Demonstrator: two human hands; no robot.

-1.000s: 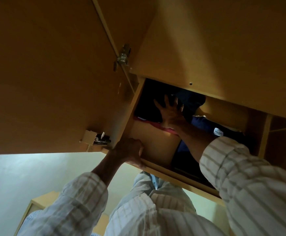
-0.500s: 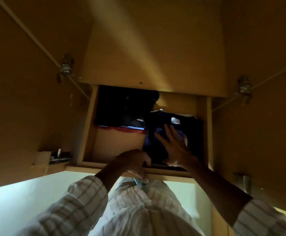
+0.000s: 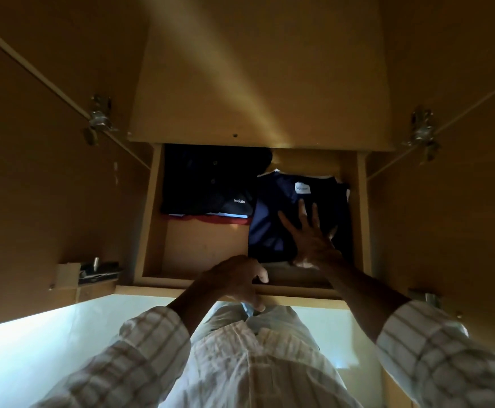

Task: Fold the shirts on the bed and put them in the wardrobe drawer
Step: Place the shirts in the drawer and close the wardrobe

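The wooden wardrobe drawer (image 3: 149,219) stands pulled out below me. A folded navy shirt (image 3: 272,219) with a white label lies in its right half. My right hand (image 3: 311,240) rests flat on that shirt, fingers spread, holding nothing. In the left half sits a stack of folded shirts (image 3: 205,184); a black one marked "makalu" is on top, with white and red edges showing beneath. My left hand (image 3: 237,281) curls over the drawer's front edge and grips it.
Both wardrobe doors hang open, the left door (image 3: 43,178) and the right door (image 3: 446,207), each with a metal hinge. A shelf panel (image 3: 258,83) overhangs the drawer's back. Pale floor (image 3: 34,348) shows below at the left.
The view has swung to face the drawer squarely. My right hand has drawn back from the rear of the drawer onto the navy shirt. My left hand stays on the front edge.
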